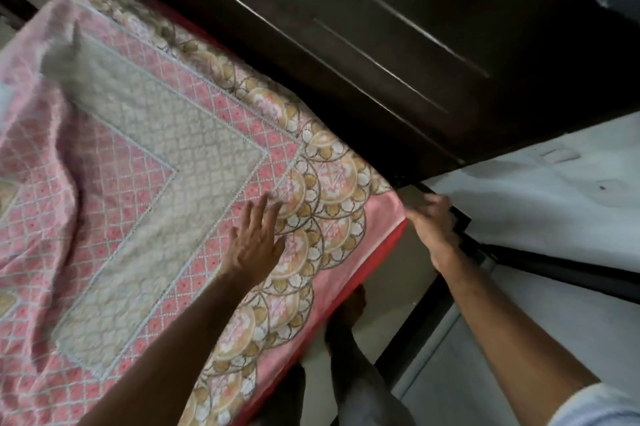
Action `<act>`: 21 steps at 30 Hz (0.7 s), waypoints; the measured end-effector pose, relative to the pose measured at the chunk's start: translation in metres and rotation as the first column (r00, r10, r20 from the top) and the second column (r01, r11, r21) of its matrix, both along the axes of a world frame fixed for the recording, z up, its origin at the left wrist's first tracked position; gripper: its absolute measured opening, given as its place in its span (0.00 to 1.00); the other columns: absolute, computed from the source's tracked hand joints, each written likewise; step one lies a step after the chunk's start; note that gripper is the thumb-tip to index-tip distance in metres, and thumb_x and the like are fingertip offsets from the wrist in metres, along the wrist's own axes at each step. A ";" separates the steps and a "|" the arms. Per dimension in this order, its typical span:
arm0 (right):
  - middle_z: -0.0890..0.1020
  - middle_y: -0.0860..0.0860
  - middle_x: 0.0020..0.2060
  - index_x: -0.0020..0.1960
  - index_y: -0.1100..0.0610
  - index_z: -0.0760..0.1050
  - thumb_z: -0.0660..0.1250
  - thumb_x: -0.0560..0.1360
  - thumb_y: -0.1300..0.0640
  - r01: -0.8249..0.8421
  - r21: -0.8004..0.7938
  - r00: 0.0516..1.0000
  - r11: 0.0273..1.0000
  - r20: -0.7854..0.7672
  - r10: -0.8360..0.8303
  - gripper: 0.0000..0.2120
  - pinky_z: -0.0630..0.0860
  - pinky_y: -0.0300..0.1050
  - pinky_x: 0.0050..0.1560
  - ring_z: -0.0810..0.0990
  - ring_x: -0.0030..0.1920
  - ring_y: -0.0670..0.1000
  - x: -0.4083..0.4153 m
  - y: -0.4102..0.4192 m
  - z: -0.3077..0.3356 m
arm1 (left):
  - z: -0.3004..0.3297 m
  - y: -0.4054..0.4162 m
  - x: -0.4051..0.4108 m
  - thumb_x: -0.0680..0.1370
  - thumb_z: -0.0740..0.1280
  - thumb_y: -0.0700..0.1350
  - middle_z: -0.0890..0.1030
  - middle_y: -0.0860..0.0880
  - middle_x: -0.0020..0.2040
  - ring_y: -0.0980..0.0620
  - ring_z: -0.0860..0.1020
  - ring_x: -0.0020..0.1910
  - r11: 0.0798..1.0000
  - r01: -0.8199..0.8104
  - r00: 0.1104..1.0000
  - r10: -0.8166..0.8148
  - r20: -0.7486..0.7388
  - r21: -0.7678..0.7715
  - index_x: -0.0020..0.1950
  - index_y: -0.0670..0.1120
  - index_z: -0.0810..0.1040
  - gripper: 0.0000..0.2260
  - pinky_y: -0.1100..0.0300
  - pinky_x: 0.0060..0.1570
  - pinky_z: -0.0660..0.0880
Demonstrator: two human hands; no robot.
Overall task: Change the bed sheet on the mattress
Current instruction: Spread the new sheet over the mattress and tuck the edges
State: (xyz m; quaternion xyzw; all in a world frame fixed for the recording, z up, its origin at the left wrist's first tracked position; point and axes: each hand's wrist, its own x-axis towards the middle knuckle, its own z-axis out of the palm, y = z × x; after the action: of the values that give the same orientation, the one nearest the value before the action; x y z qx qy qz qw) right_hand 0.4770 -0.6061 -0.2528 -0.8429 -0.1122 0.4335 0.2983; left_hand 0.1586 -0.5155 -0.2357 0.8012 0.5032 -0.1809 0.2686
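A pink bed sheet with a grey lattice centre and a gold-and-white scalloped border lies spread over the mattress, wrinkled toward the left. A red mattress edge shows under the sheet's near side. My left hand rests flat on the sheet near its corner, fingers straight and spread. My right hand pinches the sheet's corner at the mattress corner beside the headboard; its fingers are blurred.
A dark wooden headboard runs along the bed's far side. A pale wall or panel stands to the right, with a dark frame rail below. My foot stands on the pale floor by the bed.
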 end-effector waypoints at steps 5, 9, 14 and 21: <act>0.83 0.53 0.44 0.52 0.59 0.79 0.64 0.81 0.52 0.024 -0.067 0.958 0.997 -0.285 -0.043 0.11 0.76 0.41 0.45 0.82 0.46 0.55 -0.001 0.043 0.008 | -0.008 0.009 0.014 0.82 0.57 0.62 0.39 0.49 0.83 0.39 0.41 0.81 1.000 0.021 0.994 -0.020 -0.111 0.000 0.82 0.55 0.44 0.34 0.29 0.70 0.64; 0.86 0.53 0.40 0.51 0.61 0.80 0.61 0.82 0.62 0.067 -0.024 0.865 0.997 -0.497 -0.070 0.09 0.79 0.42 0.39 0.83 0.45 0.56 -0.001 0.047 0.017 | -0.007 0.010 0.012 0.81 0.56 0.65 0.38 0.49 0.83 0.38 0.42 0.81 0.999 0.050 0.992 -0.050 -0.112 -0.002 0.82 0.55 0.43 0.36 0.30 0.69 0.65; 0.80 0.47 0.30 0.45 0.52 0.80 0.69 0.77 0.63 0.581 0.179 0.791 0.794 -0.357 -0.497 0.07 0.74 0.40 0.32 0.78 0.32 0.48 0.013 0.030 0.024 | -0.005 0.021 0.008 0.79 0.60 0.66 0.45 0.47 0.83 0.37 0.50 0.80 0.995 0.097 0.985 -0.097 -0.143 -0.006 0.82 0.55 0.45 0.39 0.31 0.67 0.70; 0.79 0.55 0.61 0.64 0.51 0.71 0.71 0.73 0.53 0.555 0.071 0.831 0.829 -0.083 -0.550 0.20 0.78 0.54 0.61 0.81 0.60 0.57 -0.005 0.021 -0.002 | -0.032 0.019 -0.017 0.81 0.49 0.68 0.45 0.43 0.83 0.35 0.49 0.81 0.961 0.235 0.972 -0.232 -0.038 0.149 0.84 0.51 0.46 0.36 0.28 0.71 0.56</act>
State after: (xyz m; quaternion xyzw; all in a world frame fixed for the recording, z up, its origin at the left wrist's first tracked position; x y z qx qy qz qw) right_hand 0.4725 -0.5851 -0.2549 -0.8116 0.1252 0.3476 0.4524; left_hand 0.1415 -0.4969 -0.2678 0.8712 0.4202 -0.1807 0.1783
